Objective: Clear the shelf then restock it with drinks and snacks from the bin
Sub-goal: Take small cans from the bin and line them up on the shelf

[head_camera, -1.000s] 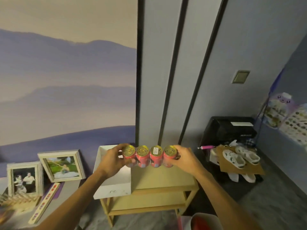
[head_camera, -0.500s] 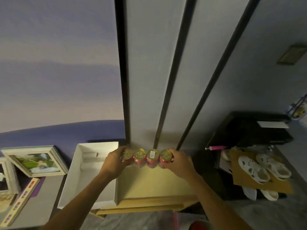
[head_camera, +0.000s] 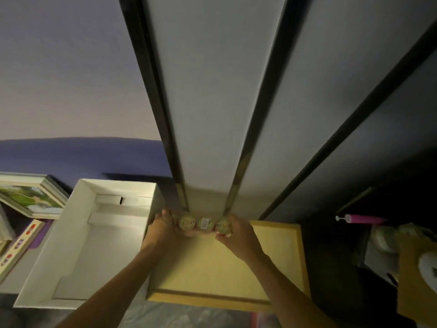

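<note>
A row of red drink cans (head_camera: pixel 203 224) with gold tops is squeezed between my two hands at the back of the wooden shelf's top (head_camera: pixel 272 261), close to the wall. My left hand (head_camera: pixel 163 229) presses the row's left end and covers the leftmost can. My right hand (head_camera: pixel 237 234) presses the right end. Whether the cans rest on the shelf top or hover just above it, I cannot tell. An open white box (head_camera: pixel 42 278) stands against the shelf's left side, with nothing visible inside.
Grey wall panels with black strips (head_camera: pixel 151 91) rise right behind the shelf. Framed pictures (head_camera: pixel 28 197) and a long patterned strip (head_camera: pixel 19 245) lie left of the box. A pink pump (head_camera: pixel 364 218), cardboard and a white shoe (head_camera: pixel 428 263) sit in the dark at right.
My view has tipped down and closer over the shelf. Both hands carried the row of cans lower and back toward the wall, over the rear of the shelf top.
</note>
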Demonstrator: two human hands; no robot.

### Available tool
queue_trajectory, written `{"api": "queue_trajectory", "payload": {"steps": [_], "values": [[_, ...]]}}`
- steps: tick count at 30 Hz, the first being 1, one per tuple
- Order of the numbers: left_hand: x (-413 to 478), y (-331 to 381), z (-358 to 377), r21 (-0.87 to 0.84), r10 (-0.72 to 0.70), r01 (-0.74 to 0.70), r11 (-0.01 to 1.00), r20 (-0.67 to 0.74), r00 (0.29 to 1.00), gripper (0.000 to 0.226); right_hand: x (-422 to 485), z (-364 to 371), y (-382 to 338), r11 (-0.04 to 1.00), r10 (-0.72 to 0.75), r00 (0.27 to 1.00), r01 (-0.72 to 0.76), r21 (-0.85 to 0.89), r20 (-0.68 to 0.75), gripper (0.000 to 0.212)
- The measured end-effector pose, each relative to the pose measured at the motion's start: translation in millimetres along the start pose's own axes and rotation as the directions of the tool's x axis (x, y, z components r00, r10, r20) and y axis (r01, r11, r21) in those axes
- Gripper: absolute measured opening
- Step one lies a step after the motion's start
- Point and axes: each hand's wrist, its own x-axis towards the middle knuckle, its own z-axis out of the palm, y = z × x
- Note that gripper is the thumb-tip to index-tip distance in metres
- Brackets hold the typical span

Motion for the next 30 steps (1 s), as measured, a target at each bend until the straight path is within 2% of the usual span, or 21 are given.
{"api": "queue_trajectory", "payload": {"steps": [2,5,6,8,10,12,15,18,20,24,27,30], "values": [[1.6,3.5,2.8,0.017,-0.047,0.046,0.999,0.016,0.999,0.039,4.5,13.5,7.9,1.0,0.016,1.0,-0.016,-0.007,0.025,0.054],[-2.2,5.8,5.2,-0.101,-0.078,0.074,0.992,-0.035,0.996,0.07,8.4,21.7,12.7,1.0,0.023,0.999,-0.023,0.011,0.024,0.058],[-1.1,4.3,8.1,-0.151,-0.084,0.074,0.986,-0.062,0.995,0.072,9.3,21.8,12.3,1.0,0.024,0.999,-0.025,0.017,0.023,0.057],[6.2,-2.9,15.0,-0.162,-0.101,0.086,0.983,-0.083,0.991,0.056,11.0,20.2,11.4,1.0,0.027,0.999,-0.027,-0.002,0.024,0.055],[8.0,-5.8,15.6,-0.098,-0.087,0.083,0.992,-0.047,0.995,0.042,9.2,15.7,9.1,0.999,0.028,0.999,-0.026,-0.042,0.044,0.061],[3.7,-4.4,11.1,0.003,0.005,-0.005,1.0,-0.034,0.999,0.04,4.3,7.9,4.3,0.997,0.031,0.995,-0.023,-0.079,0.091,0.08],[-9.7,6.6,-8.7,0.136,0.222,-0.207,0.969,-0.107,0.969,0.052,-7.6,-18.1,-10.3,0.993,0.008,0.994,0.005,-0.118,0.11,0.102],[-26.1,21.9,-52.3,0.113,0.296,-0.278,0.954,-0.207,0.932,0.075,-24.9,-54.4,-30.8,0.985,-0.028,0.998,0.036,-0.171,0.051,0.104],[-39.3,28.1,-88.4,0.14,0.325,-0.3,0.944,-0.211,0.922,0.09,-41.1,-83.4,-49.8,0.978,-0.052,0.999,0.054,-0.2,0.017,0.103],[-69.7,30.0,-159.9,0.176,0.404,-0.373,0.911,-0.202,0.892,0.106,-81.6,-145.0,-99.6,0.96,-0.112,0.989,0.081,-0.267,-0.101,0.104],[-98.7,37.6,-215.0,0.189,0.438,-0.402,0.896,-0.225,0.87,0.114,-114.0,-187.2,-141.7,0.951,-0.122,0.979,0.068,-0.302,-0.165,0.109],[-131.0,46.8,-265.1,0.192,0.48,-0.443,0.876,-0.246,0.842,0.108,-149.4,-220.5,-184.5,0.943,-0.134,0.964,0.052,-0.33,-0.231,0.115]]}}
